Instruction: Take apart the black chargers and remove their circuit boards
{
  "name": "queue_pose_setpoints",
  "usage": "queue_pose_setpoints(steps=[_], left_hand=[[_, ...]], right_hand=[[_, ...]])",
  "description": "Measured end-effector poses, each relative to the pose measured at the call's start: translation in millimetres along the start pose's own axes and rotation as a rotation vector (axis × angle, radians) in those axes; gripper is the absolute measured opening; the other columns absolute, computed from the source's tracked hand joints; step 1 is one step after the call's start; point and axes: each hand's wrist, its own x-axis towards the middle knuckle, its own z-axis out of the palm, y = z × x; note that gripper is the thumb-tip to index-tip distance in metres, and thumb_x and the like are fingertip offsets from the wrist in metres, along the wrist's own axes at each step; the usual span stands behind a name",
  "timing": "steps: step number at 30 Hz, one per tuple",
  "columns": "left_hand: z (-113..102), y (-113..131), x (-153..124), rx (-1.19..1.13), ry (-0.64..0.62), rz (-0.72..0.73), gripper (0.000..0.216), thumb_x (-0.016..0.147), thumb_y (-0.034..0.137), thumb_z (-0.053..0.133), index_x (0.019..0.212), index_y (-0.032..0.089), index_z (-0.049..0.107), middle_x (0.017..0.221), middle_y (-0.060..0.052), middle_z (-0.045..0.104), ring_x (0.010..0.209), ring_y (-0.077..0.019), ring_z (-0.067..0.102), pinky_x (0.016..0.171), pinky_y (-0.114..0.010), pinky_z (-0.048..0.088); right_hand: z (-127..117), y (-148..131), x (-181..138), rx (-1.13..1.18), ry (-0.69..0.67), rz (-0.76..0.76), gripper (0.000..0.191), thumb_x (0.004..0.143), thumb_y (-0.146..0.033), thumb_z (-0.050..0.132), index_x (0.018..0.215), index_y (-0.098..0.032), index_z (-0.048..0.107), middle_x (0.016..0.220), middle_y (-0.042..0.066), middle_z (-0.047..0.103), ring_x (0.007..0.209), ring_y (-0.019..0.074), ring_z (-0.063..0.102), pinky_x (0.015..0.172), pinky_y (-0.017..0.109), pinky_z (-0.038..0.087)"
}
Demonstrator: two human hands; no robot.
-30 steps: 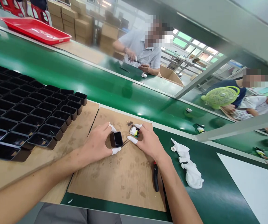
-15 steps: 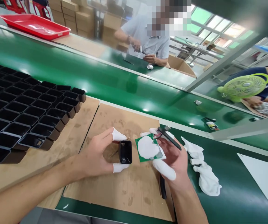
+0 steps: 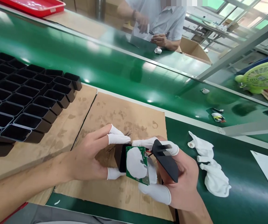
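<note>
The circuit board (image 3: pixel 136 165), at the mouth of the box (image 3: pixel 118 158), looks light, stiff but fragile; we'd hold its edges. Our right hand (image 3: pixel 186 179) grasps it; our left hand (image 3: pixel 85 157) grips the box.

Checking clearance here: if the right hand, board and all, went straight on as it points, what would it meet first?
Probably the black case in the left hand. The white-coated circuit board in the right hand overlaps the case's open end in this view; whether they touch is unclear.
</note>
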Motion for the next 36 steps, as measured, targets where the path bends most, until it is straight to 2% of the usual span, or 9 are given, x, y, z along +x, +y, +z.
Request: queue_pose_setpoints(steps=[3,8,13,16,19,22,30,36], left_hand=[[-1.1,-0.2,-0.3,-0.006,-0.024,-0.031,0.061,0.086,0.027,0.094,0.141,0.034,0.071,0.117,-0.009,0.081,0.103,-0.0299,0.081,0.086,-0.046,0.071],[-2.9,-1.4,-1.3,0.005,-0.034,-0.004,0.063,0.087,0.028,0.095,0.144,0.032,0.069,0.119,-0.01,0.081,0.1,-0.0282,0.081,0.084,-0.044,0.07],[-3.3,-2.9,-2.3,0.025,-0.045,-0.027,0.063,0.086,0.027,0.096,0.143,0.032,0.069,0.119,-0.009,0.08,0.102,-0.0281,0.08,0.088,-0.043,0.069],[-3.1,-3.7,-2.0,0.019,-0.046,-0.031,0.062,0.086,0.028,0.096,0.143,0.03,0.069,0.117,-0.009,0.08,0.1,-0.0274,0.079,0.087,-0.042,0.068],[-2.8,-4.5,-1.7,0.018,-0.027,0.025,0.06,0.088,0.025,0.093,0.143,0.023,0.069,0.116,-0.011,0.079,0.099,-0.0253,0.078,0.086,-0.039,0.067],[-2.5,-5.1,-1.6,0.038,-0.019,0.051,0.06,0.088,0.023,0.093,0.142,0.019,0.068,0.116,-0.012,0.078,0.1,-0.025,0.076,0.086,-0.038,0.066],[-1.0,-8.0,-2.0,0.039,-0.032,0.059,0.058,0.089,0.022,0.093,0.141,0.016,0.069,0.115,-0.013,0.077,0.099,-0.0249,0.076,0.085,-0.038,0.064],[0.1,-9.9,-1.8,0.02,-0.032,0.058,0.058,0.087,0.021,0.094,0.14,0.014,0.07,0.113,-0.013,0.077,0.098,-0.0245,0.075,0.085,-0.037,0.064]], right_hand=[[0.9,-0.5,2.8,-0.052,-0.02,-0.053,0.065,0.073,-0.033,0.11,0.133,-0.035,0.084,0.1,0.006,0.086,0.083,0.0302,0.083,0.067,0.039,0.072],[1.2,-1.8,3.0,-0.155,-0.002,-0.088,0.065,0.073,-0.033,0.111,0.132,-0.036,0.083,0.104,0.006,0.086,0.081,0.0283,0.081,0.072,0.04,0.071],[0.3,-0.8,1.7,-0.218,-0.024,-0.101,0.067,0.079,-0.033,0.107,0.139,-0.04,0.079,0.116,0.005,0.087,0.095,0.0298,0.084,0.079,0.039,0.07],[-0.4,-0.3,2.2,-0.244,-0.02,-0.113,0.065,0.079,-0.029,0.107,0.137,-0.035,0.078,0.121,0.008,0.087,0.102,0.0328,0.085,0.085,0.044,0.072],[-0.8,-0.2,4.2,-0.272,-0.041,-0.154,0.063,0.079,-0.023,0.107,0.134,-0.031,0.078,0.119,0.009,0.087,0.102,0.0327,0.085,0.086,0.043,0.072],[-0.4,-0.6,5.9,-0.281,-0.056,-0.184,0.063,0.081,-0.023,0.106,0.136,-0.032,0.078,0.118,0.008,0.086,0.099,0.0304,0.085,0.085,0.04,0.071],[-1.9,0.3,2.9,-0.309,-0.079,-0.206,0.074,0.082,-0.018,0.104,0.146,-0.04,0.073,0.127,0.006,0.085,0.106,0.0299,0.084,0.091,0.04,0.07],[-2.8,5.1,1.1,-0.308,-0.109,-0.187,0.075,0.082,-0.017,0.103,0.148,-0.037,0.072,0.136,0.007,0.082,0.114,0.03,0.082,0.098,0.04,0.069]])
